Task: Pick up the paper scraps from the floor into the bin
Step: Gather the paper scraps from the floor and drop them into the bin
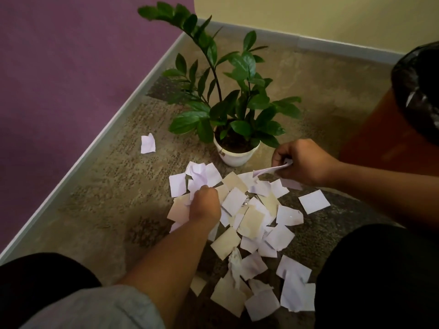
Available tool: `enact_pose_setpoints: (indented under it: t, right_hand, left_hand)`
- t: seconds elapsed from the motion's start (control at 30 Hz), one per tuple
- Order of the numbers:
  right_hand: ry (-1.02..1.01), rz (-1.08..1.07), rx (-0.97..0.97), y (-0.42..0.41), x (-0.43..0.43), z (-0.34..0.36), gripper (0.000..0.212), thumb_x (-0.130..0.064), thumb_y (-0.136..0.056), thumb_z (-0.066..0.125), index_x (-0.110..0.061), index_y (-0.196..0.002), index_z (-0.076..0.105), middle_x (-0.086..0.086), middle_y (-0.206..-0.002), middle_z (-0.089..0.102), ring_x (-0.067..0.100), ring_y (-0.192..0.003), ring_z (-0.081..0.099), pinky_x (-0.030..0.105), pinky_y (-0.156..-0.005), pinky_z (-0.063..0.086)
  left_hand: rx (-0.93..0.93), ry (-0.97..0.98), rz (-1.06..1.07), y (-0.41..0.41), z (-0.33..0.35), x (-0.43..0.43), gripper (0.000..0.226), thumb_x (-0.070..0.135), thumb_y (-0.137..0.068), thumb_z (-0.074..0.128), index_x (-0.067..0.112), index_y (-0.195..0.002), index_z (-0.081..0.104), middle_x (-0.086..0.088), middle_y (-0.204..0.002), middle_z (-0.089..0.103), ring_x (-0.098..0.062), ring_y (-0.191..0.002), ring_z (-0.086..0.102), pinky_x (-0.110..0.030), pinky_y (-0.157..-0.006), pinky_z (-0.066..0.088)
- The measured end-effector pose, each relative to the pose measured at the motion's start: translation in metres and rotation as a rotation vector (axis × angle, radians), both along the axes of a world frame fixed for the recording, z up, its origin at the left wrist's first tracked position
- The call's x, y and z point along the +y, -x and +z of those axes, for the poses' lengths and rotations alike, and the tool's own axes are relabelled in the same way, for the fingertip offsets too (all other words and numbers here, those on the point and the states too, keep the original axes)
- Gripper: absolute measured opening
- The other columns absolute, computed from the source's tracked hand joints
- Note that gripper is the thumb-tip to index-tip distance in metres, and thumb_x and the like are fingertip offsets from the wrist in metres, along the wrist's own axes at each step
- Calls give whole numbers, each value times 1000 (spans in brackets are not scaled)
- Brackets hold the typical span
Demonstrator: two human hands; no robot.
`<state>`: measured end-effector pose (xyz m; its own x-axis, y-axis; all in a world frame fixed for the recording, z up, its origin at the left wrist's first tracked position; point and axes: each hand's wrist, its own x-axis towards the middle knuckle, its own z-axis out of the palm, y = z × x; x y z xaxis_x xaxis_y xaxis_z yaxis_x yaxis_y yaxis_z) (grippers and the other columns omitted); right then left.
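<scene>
On the patterned carpet [99,186], between the person's knees, lies a loose pile of white paper scraps [251,217]; one stray scrap [148,144] rests apart, near the purple wall [59,67]. Left hand [204,205] presses down on the pile's far-left edge, fingers curled around scraps. Right hand [301,162] is closed on a few gathered scraps [270,170], raised above the pile. Potted plant [234,129] stands just beyond; black-lined orange bin [389,129] stands at right.

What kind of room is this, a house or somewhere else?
Probably a corner of a home or office room: carpet on the floor, painted walls with a skirting board, a potted plant and a lined bin.
</scene>
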<state>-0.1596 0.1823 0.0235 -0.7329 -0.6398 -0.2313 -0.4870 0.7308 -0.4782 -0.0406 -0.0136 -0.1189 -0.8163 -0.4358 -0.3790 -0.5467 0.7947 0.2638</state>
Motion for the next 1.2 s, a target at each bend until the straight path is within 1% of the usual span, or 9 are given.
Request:
enact_pose_setpoints:
  t: [0.17, 0.33, 0.53, 0.63, 0.77, 0.83, 0.97, 1.07, 1.2]
  right_hand:
    - [-30, 27, -17, -4, -6, 6, 19, -4, -75, 77, -22, -74, 72, -8, -74, 70, 5, -73, 63, 18, -62, 45]
    - [-9, 1, -25, -5, -7, 22, 16, -6, -76, 78, -21, -75, 72, -7, -77, 70, 5, -75, 63, 17, -61, 43]
    - [14, -12, -3, -9, 3, 52, 20, -6, -72, 79, -25, -70, 72, -10, -73, 70, 4, -71, 62, 16, -60, 42]
    - [60, -63, 13, -8, 14, 70, 22, -7, -72, 79, -27, -68, 70, -10, -70, 69, 1, -67, 61, 17, -58, 42]
    - [167, -238, 9, -1, 40, 96, 23, -7, -72, 81, -25, -67, 67, -7, -68, 67, 5, -61, 58, 25, -58, 45]
    - [243, -352, 13, 5, 57, 111, 18, -10, -75, 81, -21, -72, 67, -5, -72, 67, 5, -63, 59, 22, -57, 43]
    - [436, -628, 19, 21, 101, 142, 18, -15, -75, 83, -8, -81, 68, 4, -77, 68, 9, -59, 63, 22, -46, 49]
    - [580, -813, -12, 39, 142, 163, 22, -12, -75, 83, -4, -88, 66, 18, -89, 71, 28, -74, 69, 43, -66, 57]
    - [838, -1095, -55, 66, 203, 176, 32, -10, -79, 79, -5, -107, 65, 18, -105, 70, 31, -88, 70, 40, -75, 58]
  left_hand:
    - [-20, -107, 65, 3, 16, -11, 21, 5, -90, 63, 4, -110, 68, -13, -110, 67, -26, -102, 64, -35, -94, 54]
    - [20, -148, 11, 8, 58, -13, 20, 0, -88, 62, 4, -104, 72, -14, -109, 68, -28, -102, 64, -38, -92, 54]
    - [46, -218, -208, 6, 110, -8, 24, -6, -82, 65, 12, -88, 79, -7, -105, 69, -23, -96, 64, -37, -87, 56]
    - [113, -267, -327, 5, 136, -1, 21, -2, -83, 66, 15, -81, 80, -2, -103, 71, -18, -99, 63, -30, -88, 53]
    - [224, -301, -413, 4, 177, 18, 17, 8, -86, 67, 19, -83, 79, -1, -107, 70, -16, -88, 65, -24, -75, 51]
    - [288, -322, -409, 6, 198, 32, 14, 12, -86, 69, 22, -82, 78, -2, -114, 67, -17, -92, 65, -22, -72, 48]
    - [401, -431, -430, 23, 242, 70, 14, 13, -81, 75, 25, -76, 78, 8, -92, 69, -9, -81, 62, -18, -67, 47]
    - [465, -584, -407, 47, 280, 105, 16, 12, -76, 80, 27, -72, 76, 19, -72, 62, 2, -63, 54, -6, -54, 38]
    - [502, -796, -322, 96, 322, 158, 18, 10, -72, 82, 26, -70, 75, 13, -84, 68, 2, -80, 57, -14, -60, 44]
